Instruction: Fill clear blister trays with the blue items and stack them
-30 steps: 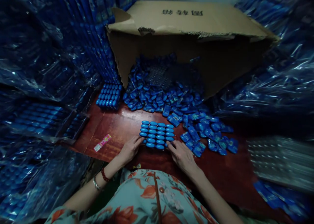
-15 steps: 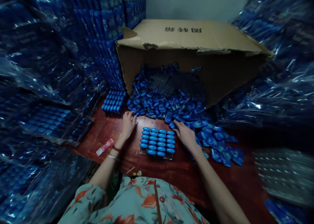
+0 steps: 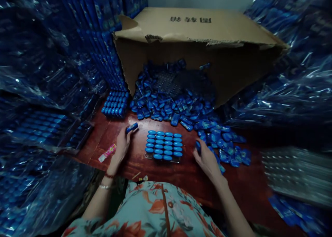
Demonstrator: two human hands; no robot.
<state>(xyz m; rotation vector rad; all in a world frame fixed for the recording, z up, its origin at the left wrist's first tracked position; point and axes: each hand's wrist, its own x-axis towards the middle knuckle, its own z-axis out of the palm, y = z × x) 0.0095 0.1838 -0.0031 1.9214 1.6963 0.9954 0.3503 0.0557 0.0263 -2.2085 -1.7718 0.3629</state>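
Our left hand (image 3: pixel 121 144) pinches a small blue oval plastic piece (image 3: pixel 131 127) just left of the clear plastic tray filled with rows of blue pieces (image 3: pixel 164 145) on the dark red wooden table (image 3: pixel 181 171). Our right hand (image 3: pixel 207 160) closes on another blue piece (image 3: pixel 197 145) by the loose blue pile (image 3: pixel 178 105) spilling from the tipped cardboard box (image 3: pixel 202 29).

pretty sure I'm in a packing workshop: wrapped blue stacks (image 3: pixel 103 33) walling me in, a tipped cardboard box (image 3: pixel 207 29) spilling blue packets (image 3: pixel 168 105).
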